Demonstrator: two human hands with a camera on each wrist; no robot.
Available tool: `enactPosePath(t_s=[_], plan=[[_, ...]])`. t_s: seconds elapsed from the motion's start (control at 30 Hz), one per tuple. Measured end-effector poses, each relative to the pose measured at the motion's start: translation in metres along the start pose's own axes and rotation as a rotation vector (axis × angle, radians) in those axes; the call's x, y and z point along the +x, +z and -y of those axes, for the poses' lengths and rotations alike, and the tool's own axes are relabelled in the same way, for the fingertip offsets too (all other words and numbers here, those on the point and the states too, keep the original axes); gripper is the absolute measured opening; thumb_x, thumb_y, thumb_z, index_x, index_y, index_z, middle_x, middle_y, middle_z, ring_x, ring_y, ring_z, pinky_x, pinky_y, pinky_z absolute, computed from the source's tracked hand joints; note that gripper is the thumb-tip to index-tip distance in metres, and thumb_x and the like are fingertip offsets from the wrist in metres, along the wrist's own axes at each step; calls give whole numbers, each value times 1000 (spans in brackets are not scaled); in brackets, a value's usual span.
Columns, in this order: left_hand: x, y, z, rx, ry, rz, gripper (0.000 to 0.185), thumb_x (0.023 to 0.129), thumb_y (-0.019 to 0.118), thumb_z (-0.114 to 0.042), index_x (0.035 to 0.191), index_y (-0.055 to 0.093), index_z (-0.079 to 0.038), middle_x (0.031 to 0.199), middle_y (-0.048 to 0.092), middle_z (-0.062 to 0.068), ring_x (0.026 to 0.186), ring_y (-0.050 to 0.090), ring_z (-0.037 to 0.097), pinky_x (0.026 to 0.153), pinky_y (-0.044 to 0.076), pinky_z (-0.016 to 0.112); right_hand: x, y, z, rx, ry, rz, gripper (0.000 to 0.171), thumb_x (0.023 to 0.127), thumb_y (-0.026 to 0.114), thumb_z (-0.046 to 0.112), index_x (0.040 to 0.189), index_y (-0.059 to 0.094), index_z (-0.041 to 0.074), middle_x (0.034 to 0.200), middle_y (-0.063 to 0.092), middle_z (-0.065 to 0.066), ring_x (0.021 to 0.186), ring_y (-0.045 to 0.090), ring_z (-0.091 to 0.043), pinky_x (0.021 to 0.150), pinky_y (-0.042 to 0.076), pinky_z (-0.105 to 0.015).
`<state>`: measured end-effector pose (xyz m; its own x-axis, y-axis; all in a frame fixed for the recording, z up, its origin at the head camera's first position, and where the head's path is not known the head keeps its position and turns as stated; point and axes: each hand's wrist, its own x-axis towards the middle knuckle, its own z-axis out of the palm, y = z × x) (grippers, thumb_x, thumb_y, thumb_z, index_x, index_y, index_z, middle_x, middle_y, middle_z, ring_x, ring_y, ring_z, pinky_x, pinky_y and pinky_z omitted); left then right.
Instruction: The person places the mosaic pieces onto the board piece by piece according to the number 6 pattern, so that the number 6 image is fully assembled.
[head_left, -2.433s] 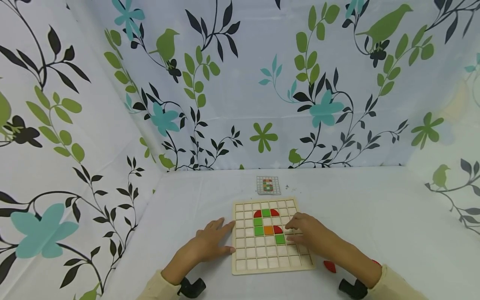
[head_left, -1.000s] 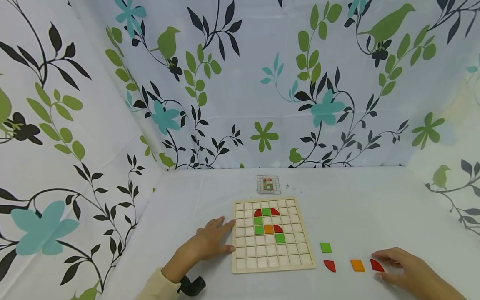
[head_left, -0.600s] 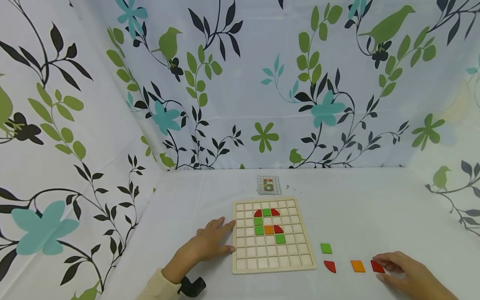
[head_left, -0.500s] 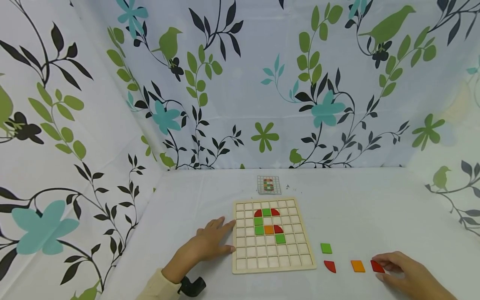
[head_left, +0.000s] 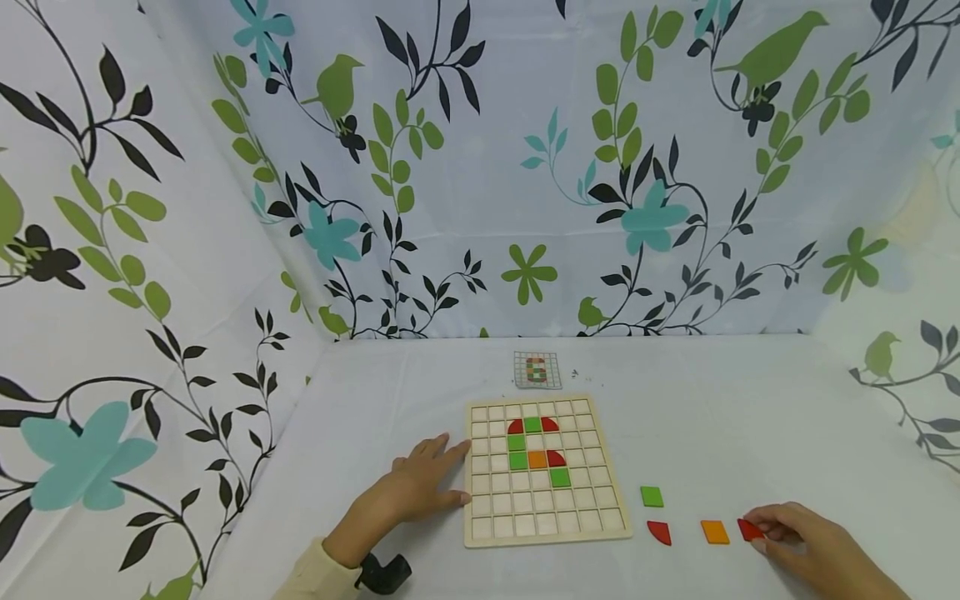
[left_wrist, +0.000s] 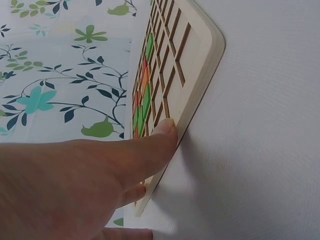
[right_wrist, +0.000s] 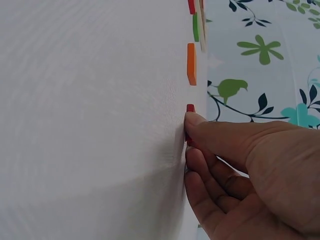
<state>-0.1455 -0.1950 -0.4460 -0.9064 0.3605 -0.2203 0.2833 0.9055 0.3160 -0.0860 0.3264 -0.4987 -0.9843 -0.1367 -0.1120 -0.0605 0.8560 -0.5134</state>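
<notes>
My right hand (head_left: pixel 813 542) pinches a red quarter-circle tile (head_left: pixel 747 529) at the right of the table, the thumb nearest in the right wrist view, where only the tile's red edge (right_wrist: pixel 190 108) shows. My left hand (head_left: pixel 420 485) lies beside the wooden grid board (head_left: pixel 546 526), fingertips at its left edge. In the left wrist view the thumb (left_wrist: pixel 162 132) touches the board's rim. Several green, red and orange tiles sit in the board's upper and middle cells, among them an orange square (head_left: pixel 537 459) and a green square (head_left: pixel 560 477).
Between board and right hand lie a loose green square (head_left: pixel 652 497), a red quarter-circle (head_left: pixel 660 532) and an orange square (head_left: pixel 715 532). Behind the board is a small card (head_left: pixel 536 371) with a coloured grid pattern. A printed curtain (head_left: pixel 465 208) hangs behind the white table.
My right hand has gone from the board to the far right tile, and its fingers have closed on it. That tile has shifted slightly left. My left hand stays put.
</notes>
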Motion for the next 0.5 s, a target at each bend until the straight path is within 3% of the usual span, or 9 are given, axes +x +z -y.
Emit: enactPosePath(t_s=[0.2,0.5], plan=[[0,1,2,18,1,-4,76,92,68,-50,155,40,-16,157,33,20,143,29,41,101,31,72,1,0,3,-2,37,22,35,84,80,14,116,69,6,100,60,3,82,55,-12,74,54,-24],[1,2,2,27,-2,-12,76,92,68,-51,155,40,-18,156,33,20,143,30,40,101,31,71,1,0,5,28,14,12,36,85,80,15,117,67,4,106,63,1,86,57,-13,76,56,-26]])
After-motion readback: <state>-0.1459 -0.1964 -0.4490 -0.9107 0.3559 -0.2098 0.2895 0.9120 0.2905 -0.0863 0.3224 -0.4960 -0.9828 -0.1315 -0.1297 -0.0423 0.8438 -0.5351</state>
